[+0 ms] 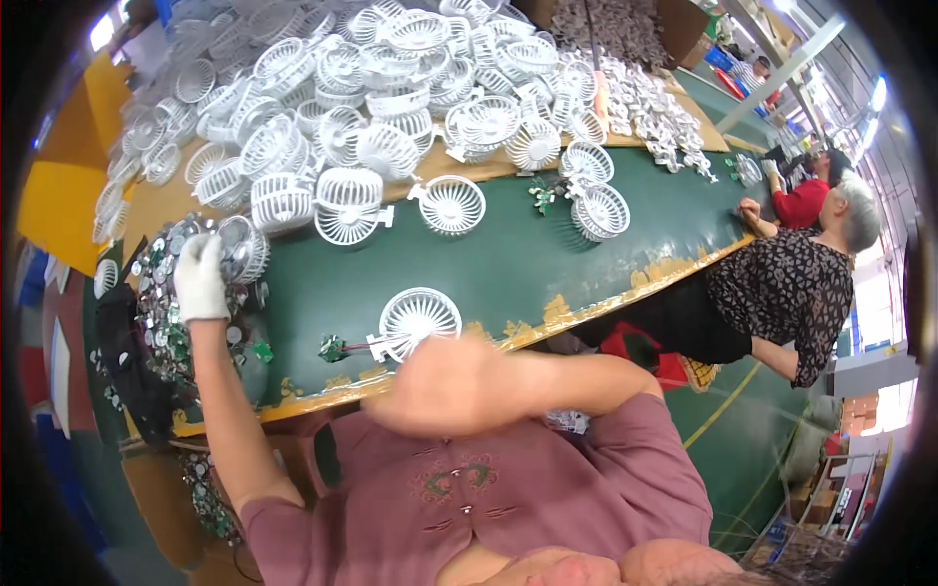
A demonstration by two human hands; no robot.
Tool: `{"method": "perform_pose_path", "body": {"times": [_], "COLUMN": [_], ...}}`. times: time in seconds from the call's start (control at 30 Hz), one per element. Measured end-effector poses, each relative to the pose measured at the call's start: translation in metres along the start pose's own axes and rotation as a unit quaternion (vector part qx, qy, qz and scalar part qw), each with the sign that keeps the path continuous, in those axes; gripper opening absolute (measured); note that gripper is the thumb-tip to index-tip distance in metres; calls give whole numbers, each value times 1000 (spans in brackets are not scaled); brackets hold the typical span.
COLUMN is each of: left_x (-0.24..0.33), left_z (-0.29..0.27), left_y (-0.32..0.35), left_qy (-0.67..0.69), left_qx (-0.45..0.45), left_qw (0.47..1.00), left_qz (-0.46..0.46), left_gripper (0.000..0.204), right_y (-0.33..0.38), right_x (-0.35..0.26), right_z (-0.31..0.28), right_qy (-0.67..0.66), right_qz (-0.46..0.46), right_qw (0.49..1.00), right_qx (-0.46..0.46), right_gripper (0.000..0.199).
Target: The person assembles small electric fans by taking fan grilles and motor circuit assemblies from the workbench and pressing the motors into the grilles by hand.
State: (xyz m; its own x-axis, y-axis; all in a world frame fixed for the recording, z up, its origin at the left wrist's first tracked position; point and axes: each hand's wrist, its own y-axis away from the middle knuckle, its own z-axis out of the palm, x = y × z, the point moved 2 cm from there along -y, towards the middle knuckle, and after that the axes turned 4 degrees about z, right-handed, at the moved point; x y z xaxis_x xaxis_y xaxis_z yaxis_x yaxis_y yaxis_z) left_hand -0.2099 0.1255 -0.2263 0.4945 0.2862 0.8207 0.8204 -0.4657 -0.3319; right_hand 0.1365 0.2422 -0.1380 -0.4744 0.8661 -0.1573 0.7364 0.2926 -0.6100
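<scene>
The gloved left hand [200, 278] rests on a heap of small round metal parts [161, 293], its grip hidden. The right hand [445, 386] is blurred, its grip unreadable, just below a white fan grille [418, 317] on the green worktop [518, 264].

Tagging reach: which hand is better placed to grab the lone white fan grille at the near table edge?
Probably right. The right hand, motion-blurred, is right beside the fan grille. The gloved left hand is farther off, on the pile of small round parts.
</scene>
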Motion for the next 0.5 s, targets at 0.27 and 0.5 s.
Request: {"method": "perform_pose_path", "body": {"times": [0.27,0.5], "left_x": [112,100], "left_z": [-15,30], "left_y": [39,104], "left_qy": [418,241], "left_qx": [49,-141], "left_qw": [899,950], "left_qz": [-119,-142], "left_gripper": [16,13], "right_y": [93,112], "right_x": [138,158], "right_z": [17,57], "right_qy": [168,228], "right_qz": [354,338], "right_qw": [919,912], "right_qx": [52,42], "right_gripper": [45,31]}}
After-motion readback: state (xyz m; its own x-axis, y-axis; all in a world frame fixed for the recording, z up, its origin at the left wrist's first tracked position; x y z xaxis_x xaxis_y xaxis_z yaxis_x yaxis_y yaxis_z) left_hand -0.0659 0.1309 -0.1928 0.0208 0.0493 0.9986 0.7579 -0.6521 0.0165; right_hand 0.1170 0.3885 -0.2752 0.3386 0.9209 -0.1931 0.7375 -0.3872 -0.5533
